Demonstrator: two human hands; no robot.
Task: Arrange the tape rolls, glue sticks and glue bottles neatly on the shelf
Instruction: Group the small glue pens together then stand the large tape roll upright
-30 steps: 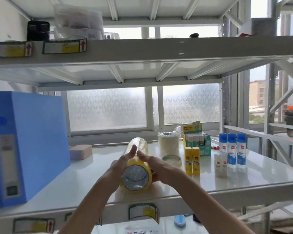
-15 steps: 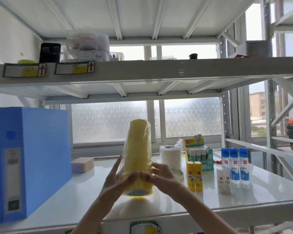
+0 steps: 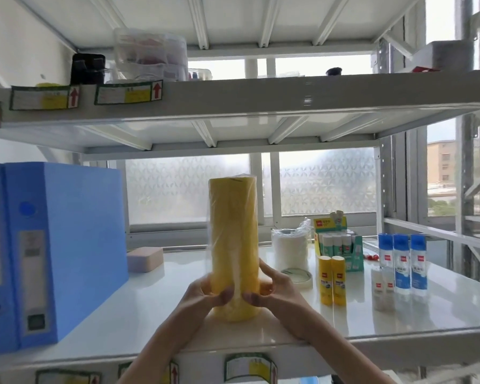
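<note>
A tall yellow stack of tape rolls [image 3: 233, 239] wrapped in clear film stands upright on the white shelf [image 3: 178, 309]. My left hand [image 3: 203, 295] and my right hand [image 3: 275, 292] grip its lower part from both sides. To the right stand a wrapped white tape stack [image 3: 290, 250], a flat clear tape roll [image 3: 297, 277], two yellow glue sticks [image 3: 331, 279], a green box of glue sticks [image 3: 340, 245], three blue-capped glue bottles [image 3: 402, 261] and two small clear bottles [image 3: 383, 286].
Blue binders [image 3: 53, 250] stand at the shelf's left end, with a pinkish eraser-like block [image 3: 144, 259] behind them. The upper shelf [image 3: 261, 95] hangs close above and carries a plastic box [image 3: 150, 59] and a black holder [image 3: 88, 69].
The yellow tape stack was lying on its side with its end toward me; both hands tipped it up and it now stands upright on the shelf.
</note>
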